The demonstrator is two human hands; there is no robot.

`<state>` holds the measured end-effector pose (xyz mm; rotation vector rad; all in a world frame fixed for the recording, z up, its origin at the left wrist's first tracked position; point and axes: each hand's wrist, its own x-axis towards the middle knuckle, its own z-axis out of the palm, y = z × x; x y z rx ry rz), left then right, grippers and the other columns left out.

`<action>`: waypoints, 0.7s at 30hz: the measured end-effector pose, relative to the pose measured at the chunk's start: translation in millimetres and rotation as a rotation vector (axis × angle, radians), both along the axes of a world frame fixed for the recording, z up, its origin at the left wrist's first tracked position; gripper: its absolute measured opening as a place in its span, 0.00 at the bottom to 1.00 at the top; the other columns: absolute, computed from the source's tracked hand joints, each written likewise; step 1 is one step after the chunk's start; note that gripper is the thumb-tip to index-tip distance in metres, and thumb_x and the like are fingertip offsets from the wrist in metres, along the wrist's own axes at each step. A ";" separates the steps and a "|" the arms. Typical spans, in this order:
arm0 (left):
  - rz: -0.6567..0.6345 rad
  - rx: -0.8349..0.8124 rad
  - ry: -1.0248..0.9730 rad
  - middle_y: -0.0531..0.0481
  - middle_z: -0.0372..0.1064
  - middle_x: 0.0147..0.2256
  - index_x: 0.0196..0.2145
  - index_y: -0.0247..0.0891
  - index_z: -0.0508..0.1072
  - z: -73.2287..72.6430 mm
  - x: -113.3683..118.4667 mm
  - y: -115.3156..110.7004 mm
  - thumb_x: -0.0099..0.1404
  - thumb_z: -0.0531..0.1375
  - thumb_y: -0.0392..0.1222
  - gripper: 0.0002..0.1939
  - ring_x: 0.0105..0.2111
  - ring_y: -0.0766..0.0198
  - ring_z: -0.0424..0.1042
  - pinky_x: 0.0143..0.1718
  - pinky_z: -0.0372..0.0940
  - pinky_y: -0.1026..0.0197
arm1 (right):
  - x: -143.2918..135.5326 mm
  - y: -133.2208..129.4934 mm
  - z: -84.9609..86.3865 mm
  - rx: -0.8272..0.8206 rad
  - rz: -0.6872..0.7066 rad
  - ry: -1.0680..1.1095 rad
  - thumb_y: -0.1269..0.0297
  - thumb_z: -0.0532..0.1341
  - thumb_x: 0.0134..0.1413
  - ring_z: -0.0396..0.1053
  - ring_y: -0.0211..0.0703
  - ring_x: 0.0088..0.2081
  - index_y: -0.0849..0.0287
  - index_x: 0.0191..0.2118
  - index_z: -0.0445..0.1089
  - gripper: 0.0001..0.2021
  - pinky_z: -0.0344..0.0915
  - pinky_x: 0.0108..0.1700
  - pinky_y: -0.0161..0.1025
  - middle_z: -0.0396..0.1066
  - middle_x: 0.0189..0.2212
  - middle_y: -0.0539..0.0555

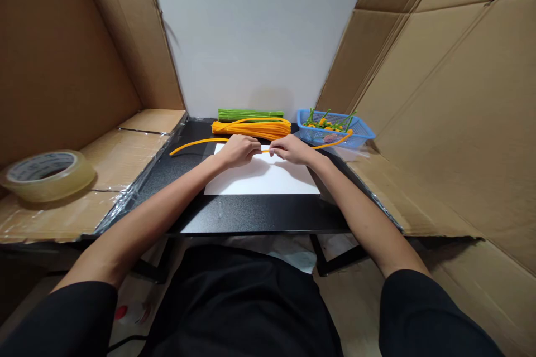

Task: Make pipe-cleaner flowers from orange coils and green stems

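Above a white sheet of paper [259,181], my left hand [240,150] and my right hand [292,149] both pinch one long orange pipe cleaner [196,144]. A short stretch of it shows between my fingertips. One end reaches out to the left past my left wrist, and the other curves right toward the basket. Just behind my hands lies a bundle of orange pipe cleaners [251,128], with a bundle of green pipe cleaners [250,114] behind that.
At the back right, a blue plastic basket [326,136] holds several green stems with orange tops. A large roll of clear tape [48,175] lies on cardboard at the left. Cardboard walls [460,95] flank the black table [234,215] on both sides.
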<state>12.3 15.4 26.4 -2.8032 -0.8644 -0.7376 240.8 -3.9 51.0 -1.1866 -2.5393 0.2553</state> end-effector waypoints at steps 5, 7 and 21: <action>0.073 -0.006 -0.052 0.43 0.80 0.35 0.35 0.37 0.81 -3.7 7.2 -3.4 0.68 0.54 0.36 0.14 0.35 0.57 0.76 0.30 0.56 0.60 | 2.3 -1.3 5.4 0.001 -0.054 -0.024 0.68 0.57 0.62 0.63 0.36 0.25 0.58 0.35 0.78 0.11 0.52 0.32 0.35 0.71 0.22 0.48; 0.103 -0.017 -0.058 0.43 0.80 0.36 0.36 0.37 0.80 -5.3 7.8 -3.2 0.68 0.53 0.35 0.14 0.36 0.56 0.76 0.30 0.56 0.60 | 6.2 -1.0 7.5 -0.007 -0.097 -0.058 0.66 0.58 0.62 0.64 0.37 0.26 0.57 0.35 0.78 0.10 0.52 0.32 0.35 0.72 0.23 0.48; 0.185 -0.133 0.131 0.45 0.78 0.34 0.32 0.41 0.78 2.9 -65.5 43.4 0.61 0.54 0.38 0.11 0.31 0.57 0.72 0.28 0.54 0.62 | 87.9 14.0 13.8 -0.228 -0.637 -0.389 0.58 0.63 0.64 0.74 0.44 0.43 0.60 0.47 0.73 0.12 0.72 0.47 0.46 0.75 0.46 0.55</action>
